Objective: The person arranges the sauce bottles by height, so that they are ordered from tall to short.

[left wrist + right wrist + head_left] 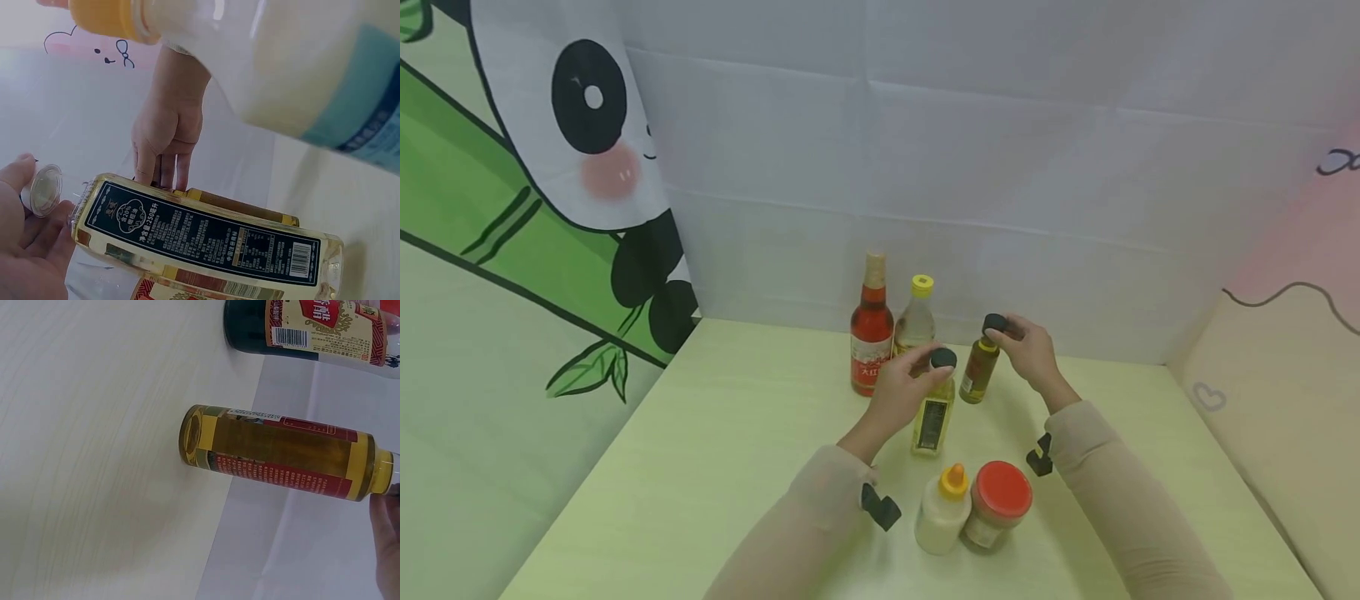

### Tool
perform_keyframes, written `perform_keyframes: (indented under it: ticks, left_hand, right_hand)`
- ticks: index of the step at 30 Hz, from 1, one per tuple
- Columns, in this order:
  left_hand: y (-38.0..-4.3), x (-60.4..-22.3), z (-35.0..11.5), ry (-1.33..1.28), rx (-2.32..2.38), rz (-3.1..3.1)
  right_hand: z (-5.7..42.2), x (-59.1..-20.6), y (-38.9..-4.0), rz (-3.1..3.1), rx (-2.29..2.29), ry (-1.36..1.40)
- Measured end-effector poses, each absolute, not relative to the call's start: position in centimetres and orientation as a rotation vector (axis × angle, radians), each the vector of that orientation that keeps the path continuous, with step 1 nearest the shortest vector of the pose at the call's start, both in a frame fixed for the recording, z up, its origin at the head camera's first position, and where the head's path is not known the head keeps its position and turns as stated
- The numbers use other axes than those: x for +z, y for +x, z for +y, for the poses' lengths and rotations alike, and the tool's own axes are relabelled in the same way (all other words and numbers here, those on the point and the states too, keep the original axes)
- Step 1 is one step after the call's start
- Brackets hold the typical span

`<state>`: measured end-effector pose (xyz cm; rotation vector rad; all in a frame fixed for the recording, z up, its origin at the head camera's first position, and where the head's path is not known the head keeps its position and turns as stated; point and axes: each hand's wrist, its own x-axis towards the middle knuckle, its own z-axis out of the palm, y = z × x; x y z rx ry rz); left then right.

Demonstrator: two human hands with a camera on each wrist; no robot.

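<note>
In the head view my left hand (901, 387) pinches the dark cap of a clear, pale-yellow oil bottle (933, 421). That bottle's black label (200, 234) faces the left wrist camera, and fingers (37, 250) are at its neck end. Farther right, my right hand (1030, 354) grips the black cap of a slimmer, darker amber oil bottle (980, 373), which leans slightly. The right wrist view shows this amber bottle's red-labelled side (275, 456), with fingers (386, 540) at its neck.
A red sauce bottle (872, 333) and a yellow-capped clear bottle (916, 323) stand behind my left hand. Nearer me are a white squeeze bottle (943, 517) with a yellow nozzle and a red-lidded jar (1002, 492). A fabric backdrop (1000, 167) borders the table's far side.
</note>
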<state>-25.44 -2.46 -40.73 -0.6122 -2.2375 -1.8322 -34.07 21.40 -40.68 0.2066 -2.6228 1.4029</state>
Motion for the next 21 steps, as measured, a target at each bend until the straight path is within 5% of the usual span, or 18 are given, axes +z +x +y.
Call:
perform_keyframes:
  ticks: [21]
  left_hand:
    - [-28.7,-40.5,-0.7,-0.549,-1.813,-2.268]
  right_hand:
    - [21.5,-40.8,-33.9,-2.617,1.404,0.207]
